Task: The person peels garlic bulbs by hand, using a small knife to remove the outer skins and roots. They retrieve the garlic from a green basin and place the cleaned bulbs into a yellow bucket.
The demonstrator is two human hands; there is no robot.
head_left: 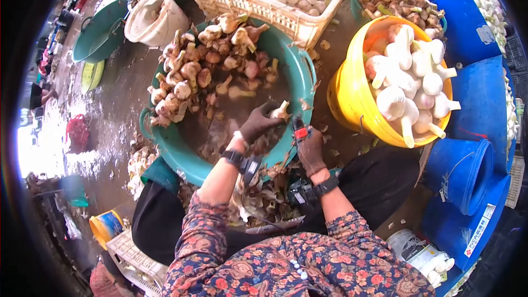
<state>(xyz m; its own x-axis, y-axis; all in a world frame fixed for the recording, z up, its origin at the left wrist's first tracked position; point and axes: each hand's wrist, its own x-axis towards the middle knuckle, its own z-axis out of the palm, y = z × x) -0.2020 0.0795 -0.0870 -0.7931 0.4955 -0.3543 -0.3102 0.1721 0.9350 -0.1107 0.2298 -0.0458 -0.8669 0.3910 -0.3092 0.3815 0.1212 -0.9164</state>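
My left hand (260,122), in a dark glove, holds a garlic bulb (280,111) over the right side of a green basin (212,175). Close beside it, my right hand (311,151), also gloved, is closed around a red and black cutting tool (300,131) whose tip points toward the bulb. Unpeeled garlic (190,71) is heaped along the basin's back and left. To the right stands a yellow bucket (344,96) full of white, trimmed garlic (407,77). Dry skins (247,203) lie between my legs.
A white crate (308,25) of garlic stands behind the basin. At the back left are a white bucket (165,19) and a green tub (102,36). Blue barrels (478,99) line the right side, with a blue bucket (459,170) nearby. Another person's hand (49,95) shows far left.
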